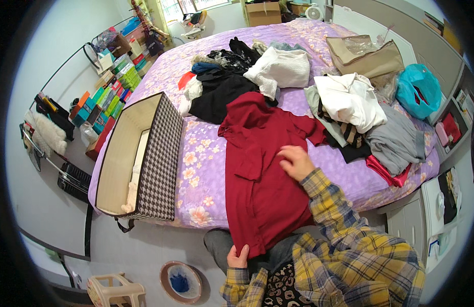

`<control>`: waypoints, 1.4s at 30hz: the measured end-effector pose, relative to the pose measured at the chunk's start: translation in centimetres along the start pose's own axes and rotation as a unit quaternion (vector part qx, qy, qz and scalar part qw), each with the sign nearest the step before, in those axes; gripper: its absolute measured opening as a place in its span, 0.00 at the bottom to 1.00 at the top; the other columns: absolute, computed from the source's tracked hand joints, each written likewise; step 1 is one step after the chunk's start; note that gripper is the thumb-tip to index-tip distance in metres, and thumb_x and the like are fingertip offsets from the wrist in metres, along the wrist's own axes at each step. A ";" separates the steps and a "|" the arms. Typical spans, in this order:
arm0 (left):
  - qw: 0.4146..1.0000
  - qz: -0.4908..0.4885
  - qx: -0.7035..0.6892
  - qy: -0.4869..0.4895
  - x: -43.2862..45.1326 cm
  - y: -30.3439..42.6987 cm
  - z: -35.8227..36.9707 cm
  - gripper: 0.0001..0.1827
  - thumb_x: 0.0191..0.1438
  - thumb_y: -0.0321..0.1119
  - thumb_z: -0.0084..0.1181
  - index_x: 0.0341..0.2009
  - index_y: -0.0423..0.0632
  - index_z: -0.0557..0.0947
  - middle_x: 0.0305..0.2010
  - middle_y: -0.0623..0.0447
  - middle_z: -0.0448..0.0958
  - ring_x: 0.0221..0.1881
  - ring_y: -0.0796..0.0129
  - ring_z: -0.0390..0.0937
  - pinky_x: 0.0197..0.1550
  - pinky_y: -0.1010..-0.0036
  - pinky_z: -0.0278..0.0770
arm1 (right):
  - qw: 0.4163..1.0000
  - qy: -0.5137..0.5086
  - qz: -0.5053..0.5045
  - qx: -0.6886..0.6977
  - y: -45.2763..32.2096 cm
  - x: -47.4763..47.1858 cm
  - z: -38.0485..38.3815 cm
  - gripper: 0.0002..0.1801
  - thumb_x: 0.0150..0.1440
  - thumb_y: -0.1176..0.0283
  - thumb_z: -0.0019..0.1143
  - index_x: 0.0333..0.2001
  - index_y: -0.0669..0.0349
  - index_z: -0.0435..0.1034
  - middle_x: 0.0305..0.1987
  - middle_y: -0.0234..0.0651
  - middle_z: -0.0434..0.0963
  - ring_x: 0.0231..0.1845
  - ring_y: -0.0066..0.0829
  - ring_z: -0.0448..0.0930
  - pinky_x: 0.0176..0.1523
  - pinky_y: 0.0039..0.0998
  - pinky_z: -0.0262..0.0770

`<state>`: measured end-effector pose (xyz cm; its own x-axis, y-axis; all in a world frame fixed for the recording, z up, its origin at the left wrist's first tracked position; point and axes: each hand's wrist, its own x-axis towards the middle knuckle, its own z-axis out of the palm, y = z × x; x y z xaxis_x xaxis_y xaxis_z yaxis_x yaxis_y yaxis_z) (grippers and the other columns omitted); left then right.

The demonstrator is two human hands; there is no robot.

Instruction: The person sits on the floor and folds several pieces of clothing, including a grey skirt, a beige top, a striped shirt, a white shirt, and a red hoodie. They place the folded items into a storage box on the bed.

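Note:
A dark red garment (271, 157) with a high gathered collar lies along the bed, its near end hanging over the edge onto my lap. My left hand (238, 258) pinches the garment's lower left corner between thumb and fingers. Over the middle of the red cloth is my right hand (297, 163), with its fingers loosely curled and apart and nothing seen in them. One sleeve (249, 163) is folded inward across the garment's front. The other sleeve (311, 128) stretches out to the right, close to a pile of clothes.
A houndstooth fabric storage box (160, 165) stands left on the bed. Dark clothes (221, 92) and a white knit top (283, 69) are heaped behind. At right lie a white garment (350, 101), grey trousers (394, 140) and a blue bag (419, 92). A basin (167, 276) and stool (123, 289) occupy the floor.

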<state>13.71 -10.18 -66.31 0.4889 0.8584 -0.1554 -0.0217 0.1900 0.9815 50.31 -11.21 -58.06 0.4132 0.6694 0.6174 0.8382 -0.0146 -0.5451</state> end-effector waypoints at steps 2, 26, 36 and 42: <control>1.000 -0.009 0.013 0.022 -0.5 0.1 -0.5 0.16 0.51 0.31 0.59 0.44 0.39 0.76 0.41 0.52 0.77 0.40 0.70 0.74 0.46 0.74 0.70 | 0.991 0.057 0.116 -0.037 0.9 -0.5 -1.9 0.13 0.44 0.73 0.55 0.36 0.62 0.71 0.40 0.43 0.75 0.46 0.43 0.72 0.51 0.37 0.68; 0.662 0.482 0.504 -0.275 1.6 4.8 20.8 0.27 0.47 0.37 0.55 0.54 0.52 0.70 0.55 0.49 0.66 0.53 0.58 0.63 0.51 0.66 0.61 | 0.965 -0.027 0.223 -0.133 10.9 5.3 -2.7 0.37 0.46 0.59 0.58 0.57 0.65 0.56 0.58 0.57 0.61 0.57 0.53 0.66 0.58 0.39 0.64; 0.725 0.481 0.447 -0.206 2.5 4.9 20.0 0.11 0.42 0.30 0.56 0.34 0.45 0.74 0.42 0.46 0.68 0.43 0.55 0.68 0.41 0.64 0.68 | 0.934 -0.038 0.345 0.081 14.5 7.7 -2.4 0.24 0.40 0.53 0.60 0.34 0.62 0.75 0.36 0.49 0.78 0.37 0.44 0.79 0.42 0.35 0.72; 0.855 0.365 0.297 -0.218 1.6 7.3 19.2 0.09 0.43 0.27 0.62 0.29 0.41 0.75 0.37 0.45 0.72 0.39 0.53 0.71 0.39 0.66 0.71 | 0.775 0.135 0.366 0.498 13.5 7.5 -3.6 0.12 0.55 0.73 0.50 0.42 0.66 0.71 0.37 0.35 0.77 0.36 0.27 0.76 0.43 0.27 0.72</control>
<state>31.07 -16.57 -57.21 0.8156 0.3607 0.4523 -0.0773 -0.7069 0.7031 66.00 -9.06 -58.81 0.8198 0.5712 -0.0408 -0.2902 0.3530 -0.8895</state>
